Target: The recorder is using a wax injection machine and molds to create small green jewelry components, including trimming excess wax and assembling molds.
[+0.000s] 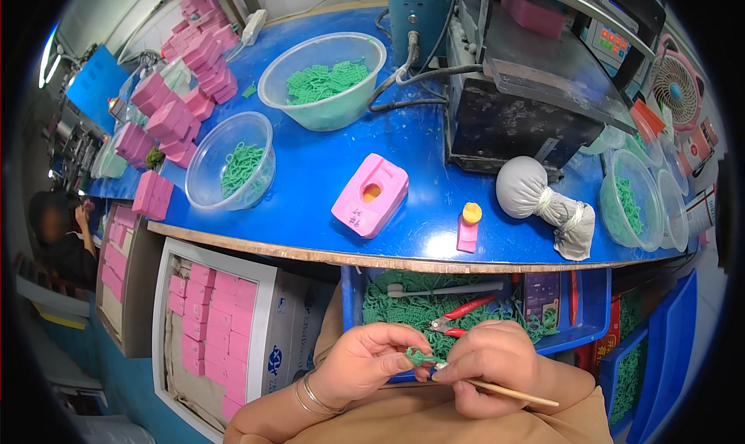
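My left hand pinches a small green openwork piece, apparently ring-shaped, between thumb and fingers. Close beside it, my right hand grips a thin wooden-handled tool, its handle sticking out to the right below the fingers. The tool's tip lies at the green piece; whether they touch is too small to tell. Both hands are over the near edge of an open blue drawer full of green pieces. Red-handled cutters and a white toothbrush lie on these pieces.
On the blue table are a pink mould block, a small pink-and-yellow part, a tied cloth pouch and bowls of green pieces. A dark machine stands behind. Pink blocks fill a box lower left; another person sits far left.
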A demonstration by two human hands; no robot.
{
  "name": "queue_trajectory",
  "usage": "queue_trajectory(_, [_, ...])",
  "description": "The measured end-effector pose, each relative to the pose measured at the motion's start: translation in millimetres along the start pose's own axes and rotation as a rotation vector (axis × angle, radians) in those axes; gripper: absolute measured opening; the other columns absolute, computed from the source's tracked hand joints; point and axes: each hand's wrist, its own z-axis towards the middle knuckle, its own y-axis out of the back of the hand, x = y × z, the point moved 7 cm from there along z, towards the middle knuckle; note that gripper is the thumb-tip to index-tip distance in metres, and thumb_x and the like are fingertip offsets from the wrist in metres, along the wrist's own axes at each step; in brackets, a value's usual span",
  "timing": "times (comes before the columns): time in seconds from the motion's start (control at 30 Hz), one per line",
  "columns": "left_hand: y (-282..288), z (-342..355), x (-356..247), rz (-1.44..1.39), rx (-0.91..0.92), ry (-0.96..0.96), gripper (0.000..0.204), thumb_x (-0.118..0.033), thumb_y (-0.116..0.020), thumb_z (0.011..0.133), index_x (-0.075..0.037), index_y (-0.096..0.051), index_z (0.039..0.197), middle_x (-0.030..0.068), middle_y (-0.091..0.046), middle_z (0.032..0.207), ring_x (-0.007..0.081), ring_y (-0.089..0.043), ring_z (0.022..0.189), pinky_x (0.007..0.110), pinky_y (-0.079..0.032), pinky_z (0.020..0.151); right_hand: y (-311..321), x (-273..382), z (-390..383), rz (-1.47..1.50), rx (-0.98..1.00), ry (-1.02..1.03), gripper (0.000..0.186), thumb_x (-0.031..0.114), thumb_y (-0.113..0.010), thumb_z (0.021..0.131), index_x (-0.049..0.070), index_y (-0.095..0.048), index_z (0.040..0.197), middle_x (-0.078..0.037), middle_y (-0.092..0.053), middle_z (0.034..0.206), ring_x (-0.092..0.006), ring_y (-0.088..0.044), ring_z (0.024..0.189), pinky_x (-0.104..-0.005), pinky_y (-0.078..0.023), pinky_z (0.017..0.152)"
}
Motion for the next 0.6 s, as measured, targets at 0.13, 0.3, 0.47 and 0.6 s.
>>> queue_trajectory(0.13, [0.5,0.2,1.1,0.002,0.009,0.006,0.017,-0.006,-0.061,0.084,0.006,-0.059,0.097,0.0162,-0.058,0.093,0.0217,-0.057,0.087,0.03,-0.048,0.076,-0.8,0.4,0.1,0.0,0.005,-0.001,0.025,0.001,-0.062,0.06,0.006,-0.062,0.084,-0.006,-0.058,0.072,-0.0204,-0.055,0.053,-0.0286,-0.043,0.047])
queue_trajectory(0.3, [1.0,-0.5,1.3,-0.006,0.005,-0.007,0.018,-0.007,-0.061,0.084,0.006,-0.059,0.097,0.0158,-0.058,0.093,0.0214,-0.056,0.087,0.03,-0.048,0.076,-0.4,1.1,0.1,0.01,-0.002,0.007,0.025,0.001,-0.063,0.06,0.006,-0.062,0.085,-0.006,-0.057,0.071,-0.0206,-0.055,0.053,-0.0288,-0.043,0.047])
queue_trajectory(0.47, [0.7,-1.2,1.4,-0.015,0.006,-0.006,0.018,-0.007,-0.061,0.084,0.006,-0.059,0.097,0.0155,-0.058,0.093,0.0211,-0.056,0.087,0.03,-0.047,0.076,-1.3,0.8,0.1,0.012,0.006,0.005,0.025,0.001,-0.063,0.06,0.006,-0.062,0.085,-0.006,-0.057,0.071,-0.0208,-0.054,0.052,-0.0289,-0.043,0.046])
queue_trajectory(0.6, [0.5,-1.0,2.2,-0.021,0.006,0.003,0.017,-0.007,-0.06,0.085,0.005,-0.059,0.096,0.0155,-0.058,0.093,0.021,-0.056,0.087,0.031,-0.047,0.077,-1.0,1.0,0.4,0.009,-0.005,0.009,0.025,0.001,-0.063,0.06,0.006,-0.063,0.084,-0.006,-0.057,0.071,-0.0207,-0.054,0.052,-0.0291,-0.043,0.046])
